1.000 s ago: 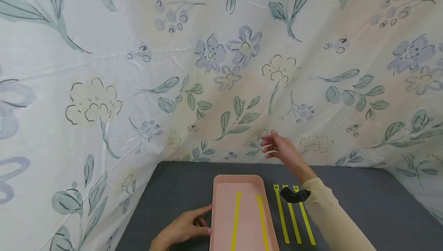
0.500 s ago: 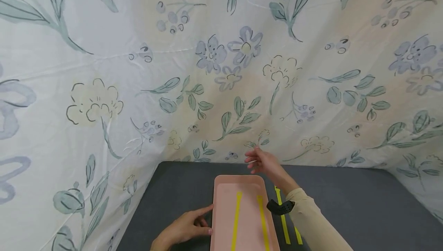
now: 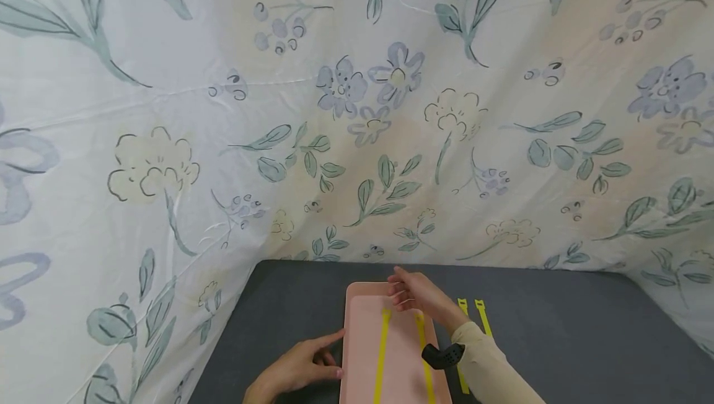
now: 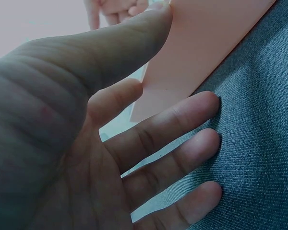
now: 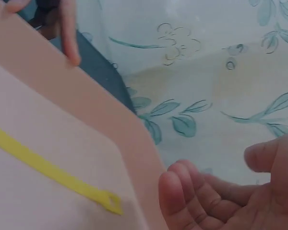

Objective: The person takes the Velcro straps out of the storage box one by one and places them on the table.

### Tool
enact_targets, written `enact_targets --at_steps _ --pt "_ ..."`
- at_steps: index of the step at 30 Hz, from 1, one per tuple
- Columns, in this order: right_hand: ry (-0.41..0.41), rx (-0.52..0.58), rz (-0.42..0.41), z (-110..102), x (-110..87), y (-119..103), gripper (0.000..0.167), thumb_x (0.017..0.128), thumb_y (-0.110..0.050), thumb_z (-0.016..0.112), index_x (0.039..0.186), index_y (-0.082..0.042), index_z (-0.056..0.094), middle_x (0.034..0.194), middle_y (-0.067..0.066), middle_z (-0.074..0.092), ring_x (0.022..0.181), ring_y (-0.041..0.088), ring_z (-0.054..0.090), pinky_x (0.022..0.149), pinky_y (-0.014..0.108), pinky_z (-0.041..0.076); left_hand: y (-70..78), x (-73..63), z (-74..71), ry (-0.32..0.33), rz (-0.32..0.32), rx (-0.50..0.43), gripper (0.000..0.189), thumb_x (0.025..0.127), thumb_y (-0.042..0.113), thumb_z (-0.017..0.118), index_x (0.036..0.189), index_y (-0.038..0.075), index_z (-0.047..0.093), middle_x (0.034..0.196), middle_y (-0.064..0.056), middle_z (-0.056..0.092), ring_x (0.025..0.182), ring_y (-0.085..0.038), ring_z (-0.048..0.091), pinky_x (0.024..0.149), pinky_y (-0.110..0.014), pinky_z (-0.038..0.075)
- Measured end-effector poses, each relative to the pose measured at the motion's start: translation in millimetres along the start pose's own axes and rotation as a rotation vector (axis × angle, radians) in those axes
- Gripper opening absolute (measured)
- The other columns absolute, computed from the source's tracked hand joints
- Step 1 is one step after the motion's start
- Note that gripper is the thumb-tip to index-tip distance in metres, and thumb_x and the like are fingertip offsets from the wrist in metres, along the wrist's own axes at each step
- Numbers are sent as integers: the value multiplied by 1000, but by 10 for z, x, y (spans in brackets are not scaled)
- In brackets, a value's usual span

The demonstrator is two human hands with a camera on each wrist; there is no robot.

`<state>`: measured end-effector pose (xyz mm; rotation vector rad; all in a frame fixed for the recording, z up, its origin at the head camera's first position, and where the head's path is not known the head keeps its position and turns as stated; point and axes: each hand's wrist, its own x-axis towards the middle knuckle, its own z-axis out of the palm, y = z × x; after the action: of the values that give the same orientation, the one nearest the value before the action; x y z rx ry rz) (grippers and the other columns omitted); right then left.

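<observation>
Dark grey worktop [image 3: 558, 329] underlies everything. Nearest, the left hand [image 3: 295, 364] rests its extended index finger and thumb against the left edge of a shallow pink rectangular tray [image 3: 404, 360], not clutching it. Two flat yellow straps with slotted heads [image 3: 382, 354] lie lengthwise inside; matching yellow straps [image 3: 484, 318] lie to its right, partly hidden by a cream sleeve [image 3: 485, 364]. Over the tray's far right corner the right hand [image 3: 417, 292] hangs loosely curled, grasping nothing. Pale floral cloth [image 3: 357, 181] hangs behind. Steadying the rim with the left while the right comes down lightly, sleeve clear of the straps, would probably serve best. Compared with a second ago, the right hand is lower and further left; the left hand looks unmoved.
</observation>
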<state>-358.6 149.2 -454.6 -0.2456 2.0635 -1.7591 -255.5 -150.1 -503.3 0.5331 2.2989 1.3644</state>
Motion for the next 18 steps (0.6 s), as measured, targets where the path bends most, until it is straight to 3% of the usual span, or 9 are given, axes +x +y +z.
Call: enact_targets --at_steps 6,11,18 --pt "8 32 28 108 -20 145 50 109 -30 42 138 11 47 108 16 67 81 16 65 78 32 58 0 9 13 -1 7 -11 75 90 23 78 155 11 43 94 -2 71 76 -9 62 69 -23 48" --pt "83 52 84 187 -20 228 46 107 -25 46 134 12 47 96 16 70 67 15 66 70 33 60 -24 11 5 -12 4 -20 75 91 24 77 156 12 41 95 -2 71 79 -9 63 71 -23 49" --pt "31 -14 179 196 -74 294 45 108 -32 44 121 10 56 92 14 69 69 17 68 71 35 61 -32 10 -8 -16 4 -17 76 91 25 77 156 12 41 96 -2 71 81 -9 63 71 -24 48"
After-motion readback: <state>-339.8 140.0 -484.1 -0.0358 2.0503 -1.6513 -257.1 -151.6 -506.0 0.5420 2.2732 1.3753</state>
